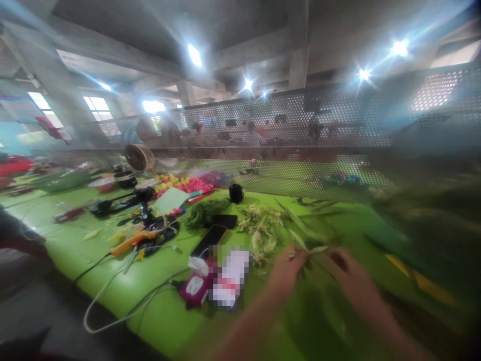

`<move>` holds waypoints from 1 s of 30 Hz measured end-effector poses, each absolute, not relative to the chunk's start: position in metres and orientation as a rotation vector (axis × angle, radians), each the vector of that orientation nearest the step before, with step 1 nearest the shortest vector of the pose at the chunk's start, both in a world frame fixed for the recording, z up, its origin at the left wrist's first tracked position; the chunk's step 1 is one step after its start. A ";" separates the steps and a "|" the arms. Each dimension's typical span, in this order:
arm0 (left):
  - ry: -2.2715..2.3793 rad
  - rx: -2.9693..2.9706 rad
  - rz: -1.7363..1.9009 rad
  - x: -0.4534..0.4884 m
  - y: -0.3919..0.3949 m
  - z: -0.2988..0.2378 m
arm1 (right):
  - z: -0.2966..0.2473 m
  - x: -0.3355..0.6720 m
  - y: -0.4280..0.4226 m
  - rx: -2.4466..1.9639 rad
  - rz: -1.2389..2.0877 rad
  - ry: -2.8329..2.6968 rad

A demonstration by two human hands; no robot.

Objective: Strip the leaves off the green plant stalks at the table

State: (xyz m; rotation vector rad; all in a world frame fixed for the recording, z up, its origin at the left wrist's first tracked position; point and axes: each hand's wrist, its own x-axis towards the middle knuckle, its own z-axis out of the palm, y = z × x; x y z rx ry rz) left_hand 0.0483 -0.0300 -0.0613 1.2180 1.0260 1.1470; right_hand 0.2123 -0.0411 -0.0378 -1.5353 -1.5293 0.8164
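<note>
My left hand (288,265) is closed, its fingers pinching one end of a green leafy stem (317,249). Close by on the right, my right hand (344,265) has its fingers closed on the other end of that stem; blur hides the exact fingertips. Long green leaves (295,216) rise just behind my hands. To the left of them lies a loose pile of pale yellow-green artificial flowers (263,228) on the green tabletop (165,313).
Left of my hands are a phone (210,240), a purple tissue pack (194,288) and white cable loops (90,311). An orange glue gun (131,240) lies farther left. Pink and yellow petals (188,185) sit behind. A perforated metal screen (263,130) borders the back; blurred greenery (432,220) stands right.
</note>
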 end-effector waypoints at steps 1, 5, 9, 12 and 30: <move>1.014 1.207 1.147 0.048 -0.030 -0.060 | -0.039 0.210 -0.041 -1.515 0.880 -1.554; 0.996 1.201 1.149 0.048 -0.030 -0.057 | -0.040 0.204 -0.042 -1.409 0.992 -1.601; 1.024 1.286 1.126 0.048 -0.030 -0.057 | -0.038 0.206 -0.042 -1.374 0.944 -1.608; 1.050 1.270 1.139 0.051 -0.031 -0.058 | -0.037 0.210 -0.041 -1.384 0.936 -1.583; 1.066 1.359 1.091 0.054 -0.034 -0.056 | -0.010 0.201 -0.048 -1.522 0.935 -1.323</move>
